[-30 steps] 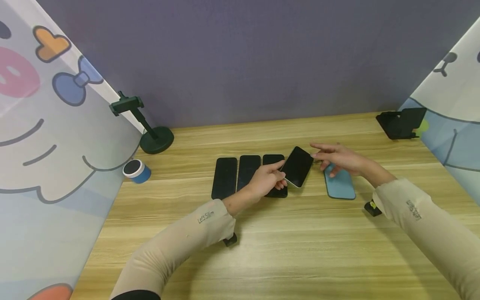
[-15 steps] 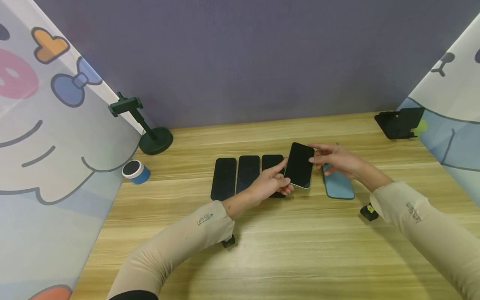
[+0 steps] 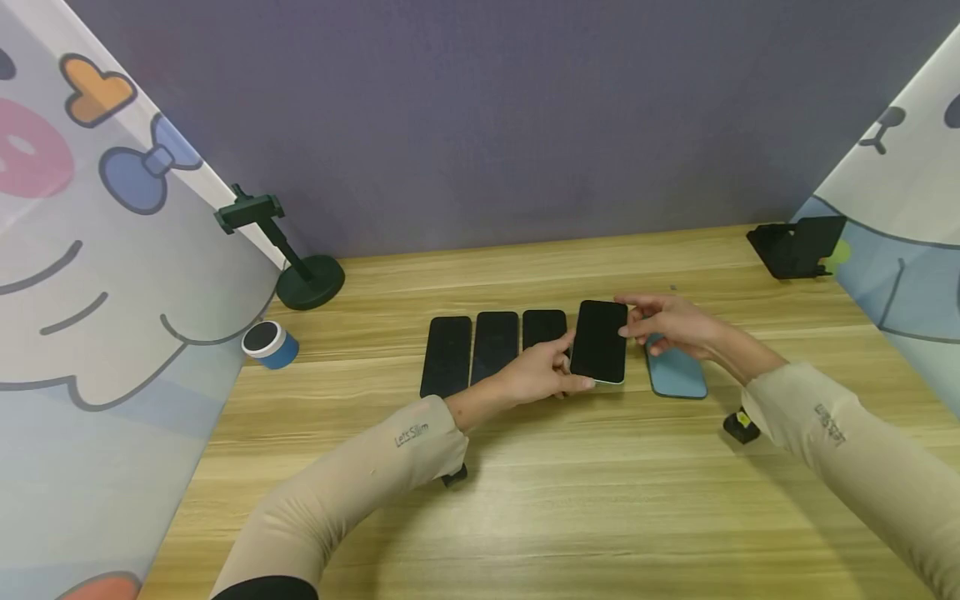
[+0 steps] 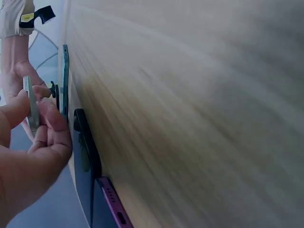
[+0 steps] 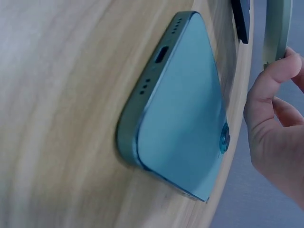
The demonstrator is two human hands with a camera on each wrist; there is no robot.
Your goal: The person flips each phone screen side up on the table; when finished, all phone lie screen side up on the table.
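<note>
Both hands hold a smartphone (image 3: pixel 599 343) with its black screen up, raised off the table. My left hand (image 3: pixel 534 372) grips its lower left edge, while my right hand (image 3: pixel 678 326) pinches the upper right edge between thumb and finger. The right wrist view shows its pale side (image 5: pixel 277 31) edge-on. To the left, three phones lie screen up in a row: the left phone (image 3: pixel 446 356), the middle phone (image 3: pixel 496 343) and the right phone (image 3: pixel 545 325), partly hidden by my left hand. A light blue phone (image 3: pixel 678 373) lies back up below my right hand.
A dark green phone stand (image 3: pixel 311 282) rises at the back left, with a blue and white round tub (image 3: pixel 272 344) in front of it. At the back right sits a black folding stand (image 3: pixel 801 247). A purple-grey partition (image 3: pixel 510 125) closes the table's far side.
The held phone has turned from a slant to nearly straight and shifted slightly right. My right hand, at first just beside it, has taken its right edge. The other phones stay put.
</note>
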